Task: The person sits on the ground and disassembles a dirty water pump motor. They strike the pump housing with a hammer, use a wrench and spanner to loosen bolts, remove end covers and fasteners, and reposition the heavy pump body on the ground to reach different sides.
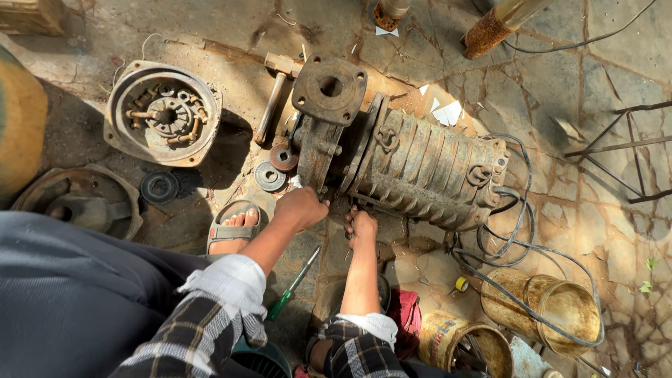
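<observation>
Hands reach down: left hand [301,208] and right hand [361,225] both curl closed against the finned motor [427,168].

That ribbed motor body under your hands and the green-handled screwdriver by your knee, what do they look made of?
The ribbed grey motor body looks like cast metal, probably iron: dull, grimy, rust-tinged fins. The green-handled screwdriver seems to have a glossy plastic handle and a bare steel shaft, though it is small in view.

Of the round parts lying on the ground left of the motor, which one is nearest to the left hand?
The grey grooved disc lies nearest the left hand. The reddish ring is farther up, and the black disc lies far to the left.
</observation>
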